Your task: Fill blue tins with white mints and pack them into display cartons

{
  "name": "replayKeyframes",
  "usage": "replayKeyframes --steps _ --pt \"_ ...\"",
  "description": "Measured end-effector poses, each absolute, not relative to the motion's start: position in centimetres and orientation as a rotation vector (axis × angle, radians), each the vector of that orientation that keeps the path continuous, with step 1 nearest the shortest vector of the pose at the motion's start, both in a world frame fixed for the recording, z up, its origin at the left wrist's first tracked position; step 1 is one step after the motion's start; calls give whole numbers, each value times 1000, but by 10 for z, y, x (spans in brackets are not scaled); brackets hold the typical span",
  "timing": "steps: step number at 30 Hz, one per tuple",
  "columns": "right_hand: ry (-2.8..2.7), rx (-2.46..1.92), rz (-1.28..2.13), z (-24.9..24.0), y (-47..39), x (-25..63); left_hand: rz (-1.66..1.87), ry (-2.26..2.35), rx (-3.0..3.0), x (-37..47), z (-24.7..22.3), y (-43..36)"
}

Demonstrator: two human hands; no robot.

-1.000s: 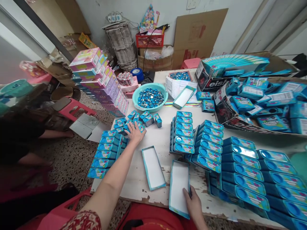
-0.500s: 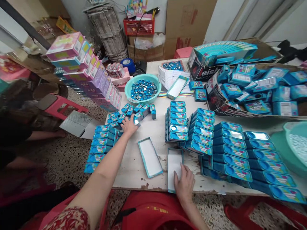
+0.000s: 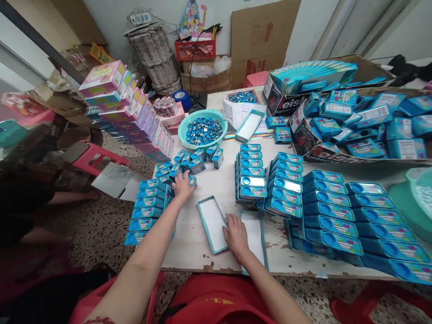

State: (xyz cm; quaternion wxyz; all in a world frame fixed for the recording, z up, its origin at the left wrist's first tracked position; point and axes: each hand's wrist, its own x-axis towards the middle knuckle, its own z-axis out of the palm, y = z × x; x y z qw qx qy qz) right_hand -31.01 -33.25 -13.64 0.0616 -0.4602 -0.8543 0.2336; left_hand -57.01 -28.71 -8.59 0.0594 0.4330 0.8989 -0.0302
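My left hand (image 3: 183,186) reaches to the left side of the table, fingers curled around a small blue candy tin (image 3: 192,181). Several more small blue tins (image 3: 196,165) stand loosely just beyond it. My right hand (image 3: 236,236) lies over the right rim of a shallow open box (image 3: 211,220) with a white inside and blue edges, its thumb apart from the fingers. A second shallow white-lined box (image 3: 254,234) lies partly under my right wrist and forearm.
Stacked blue tins stand in rows at left (image 3: 146,211) and right (image 3: 327,211). Behind are a turquoise basin (image 3: 181,130) of blue-and-silver pieces and cartons (image 3: 305,146) of blue packs. Pink boxes (image 3: 104,81) are piled at left. Another person's arm (image 3: 72,197) shows at far left.
My right hand has moved left from the right-hand shallow box to the rim of the other one. My left hand has stayed at the small tins, drawing slightly nearer. The view has shifted slightly.
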Motion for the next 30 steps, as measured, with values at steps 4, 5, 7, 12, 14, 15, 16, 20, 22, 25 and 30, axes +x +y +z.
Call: replayKeyframes --steps 4,5,7,12,14,15,16,20,22,25,30 --pt "-2733 -1418 724 -129 -332 -314 -103 2455 1761 -565 -91 -280" --pt "-2752 -1421 727 -128 -332 -315 -109 2446 1793 -565 -93 -275" --pt "-2779 -1440 745 -126 -332 -318 -129 2451 1851 -568 -94 -263" --pt "-2845 -1543 855 -124 -329 -324 -153 2483 1903 -584 -91 -235" --pt "-2873 -1586 909 -123 -327 -325 -176 2496 1778 -587 -90 -230" --pt "-2880 -1606 933 -123 -327 -325 -192 2498 1729 -586 -90 -229" --pt "-2883 -1623 953 -122 -326 -325 -208 2504 1700 -584 -90 -230" --pt "-2850 -1717 998 -118 -329 -322 -261 2555 1698 -573 -90 -235" --pt "-2818 -1746 1033 -118 -332 -319 -279 2521 1693 -572 -88 -232" --pt "-2767 -1758 1092 -120 -337 -315 -303 2416 1717 -576 -82 -220" --pt "-2805 -1752 1068 -125 -345 -313 -312 2388 1751 -572 -72 -205"
